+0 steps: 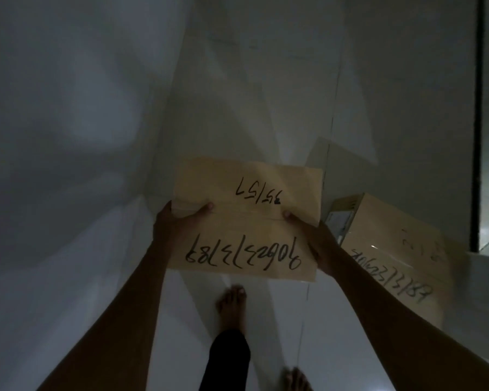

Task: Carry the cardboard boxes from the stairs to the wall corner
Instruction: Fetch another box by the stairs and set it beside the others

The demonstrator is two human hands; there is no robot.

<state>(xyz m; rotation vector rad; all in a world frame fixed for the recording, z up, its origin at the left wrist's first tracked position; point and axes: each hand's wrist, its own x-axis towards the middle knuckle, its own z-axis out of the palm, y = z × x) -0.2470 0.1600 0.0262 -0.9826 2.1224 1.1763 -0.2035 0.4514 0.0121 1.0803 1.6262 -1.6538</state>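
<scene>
Cardboard box (246, 221), marked with black handwritten numbers, sits mid-frame, held off the white tiled floor (82, 277). The left hand (178, 224) clasps its left edge, the right hand (311, 238) its right edge, thumbs on top. A second cardboard box (393, 249) lies at right by the wall (266, 80). Bare feet (232, 306) show below.
</scene>
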